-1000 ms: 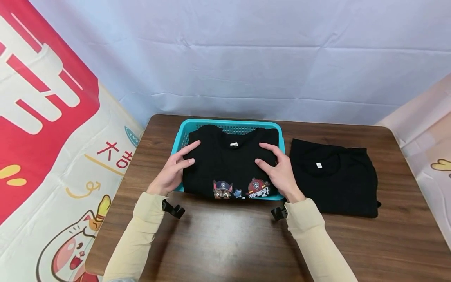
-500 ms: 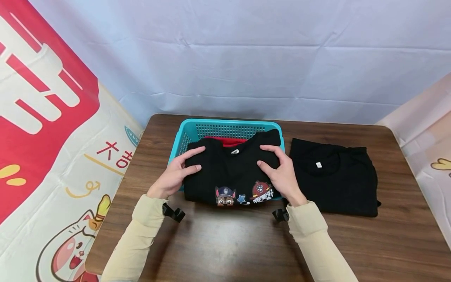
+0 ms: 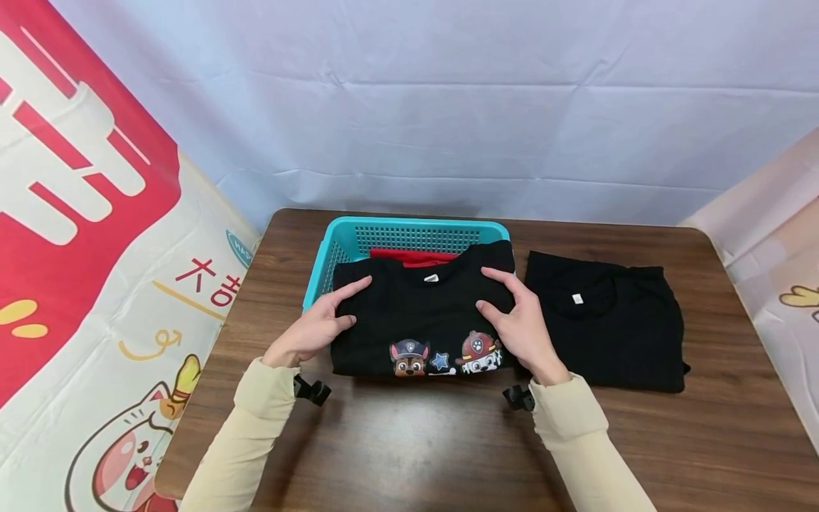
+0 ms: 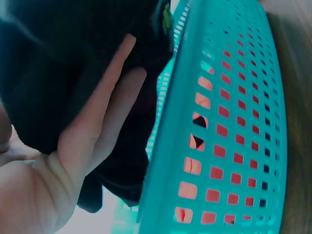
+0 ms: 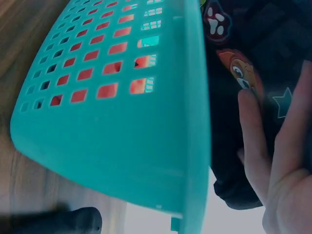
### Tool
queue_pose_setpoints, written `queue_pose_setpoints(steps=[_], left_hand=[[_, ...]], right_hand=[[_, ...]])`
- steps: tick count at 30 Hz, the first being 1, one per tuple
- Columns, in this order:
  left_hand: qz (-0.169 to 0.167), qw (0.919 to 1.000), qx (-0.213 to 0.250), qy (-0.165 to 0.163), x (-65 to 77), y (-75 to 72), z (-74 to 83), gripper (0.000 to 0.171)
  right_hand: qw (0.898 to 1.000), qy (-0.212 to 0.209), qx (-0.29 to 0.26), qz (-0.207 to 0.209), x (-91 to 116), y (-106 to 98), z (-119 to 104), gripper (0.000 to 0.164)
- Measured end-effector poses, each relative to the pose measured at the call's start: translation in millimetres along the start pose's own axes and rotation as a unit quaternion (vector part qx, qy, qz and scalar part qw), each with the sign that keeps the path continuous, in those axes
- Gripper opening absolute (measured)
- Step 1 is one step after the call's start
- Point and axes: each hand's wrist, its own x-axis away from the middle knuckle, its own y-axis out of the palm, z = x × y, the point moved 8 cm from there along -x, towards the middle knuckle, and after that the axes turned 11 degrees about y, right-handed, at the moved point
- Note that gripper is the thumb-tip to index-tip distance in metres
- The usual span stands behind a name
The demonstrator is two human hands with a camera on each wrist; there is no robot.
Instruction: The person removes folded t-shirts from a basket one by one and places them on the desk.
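A folded black T-shirt (image 3: 416,306) with cartoon dog prints and a white neck label is held over the turquoise basket (image 3: 422,224), overlapping its near rim. My left hand (image 3: 313,327) grips its left side, and my right hand (image 3: 525,327) grips its right side. In the head view, thumb and index finger of each hand lie on top of the cloth. Both wrist views show other fingers against the shirt's underside, above the basket rim. Red clothing (image 3: 412,258) lies inside the basket, partly hidden by the shirt.
Another folded black T-shirt (image 3: 608,327) lies on the brown wooden table (image 3: 409,441), right of the basket. A pale cloth backdrop (image 3: 435,128) hangs behind the table, and a printed red and white cloth (image 3: 128,299) hangs at the left.
The printed black T-shirt has moved toward me with both hands and risen, uncovering the red clothing and the basket's far wall. The black T-shirt at the right has stayed put.
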Motion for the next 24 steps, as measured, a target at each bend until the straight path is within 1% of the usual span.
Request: queue_pose_setpoints(steps=[1, 3, 8, 12, 15, 19, 21, 24], left_hand=[[0.0, 0.9999, -0.016, 0.005, 0.1, -0.1, 0.9, 0.069], [0.007, 0.9995, -0.03, 0.011, 0.4, -0.6, 2.5, 0.071], [0.02, 0.999, -0.036, 0.018, 1.5, -0.5, 3.4, 0.074], [0.021, 0.9989, -0.034, 0.024, 2.3, 0.8, 4.2, 0.076], [0.025, 0.9993, -0.008, 0.025, 4.2, 0.3, 3.7, 0.077], [0.028, 0.9977, 0.056, 0.026, 7.6, 0.1, 1.2, 0.078], [0.028, 0.9956, 0.083, 0.036, 8.9, 0.9, 1.4, 0.078], [0.026, 0.9935, 0.098, 0.052, 11.3, 2.0, 2.2, 0.079]], right_hand=[[1.0, 0.003, 0.008, 0.0, 1, 0, 1, 0.053], [1.0, 0.008, 0.023, 0.005, 3, -2, 2, 0.056], [0.999, 0.005, 0.048, 0.01, 7, -3, 2, 0.057], [0.999, 0.007, 0.043, 0.001, 10, -3, 0, 0.06], [0.999, 0.012, 0.032, -0.006, 12, -4, -1, 0.063], [0.999, 0.018, 0.033, -0.013, 15, -6, -3, 0.068], [0.999, 0.02, 0.036, -0.018, 17, -7, -3, 0.07], [0.999, 0.02, 0.038, -0.029, 19, -6, -4, 0.072]])
